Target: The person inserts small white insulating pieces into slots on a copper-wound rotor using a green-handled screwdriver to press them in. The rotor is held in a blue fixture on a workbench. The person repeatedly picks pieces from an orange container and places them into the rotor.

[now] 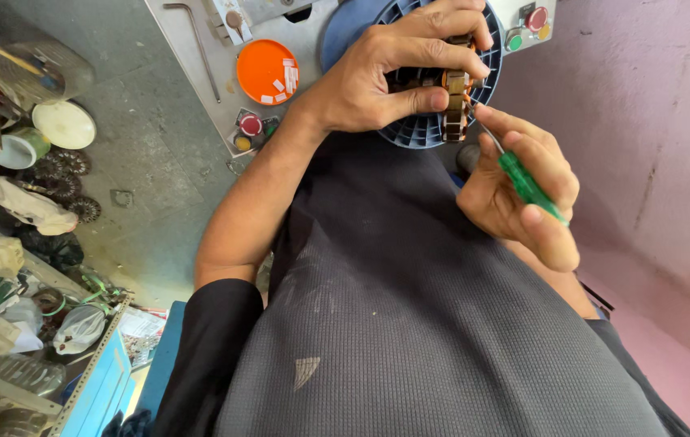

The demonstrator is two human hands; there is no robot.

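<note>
Pretty even daylight here, bright but soft, no harsh shadows anywhere, just some mild shading under the left hand where it covers the round blue ribbed plastic housing. The pink plastered wall on the right looks a bit washed out. Wide lens bends the edges, and the cluttered left shelf goes slightly soft.

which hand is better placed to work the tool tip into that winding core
Right. The right hand already holds the green-handled screwdriver, tip at the wound core; the left hand grips the core.
</note>
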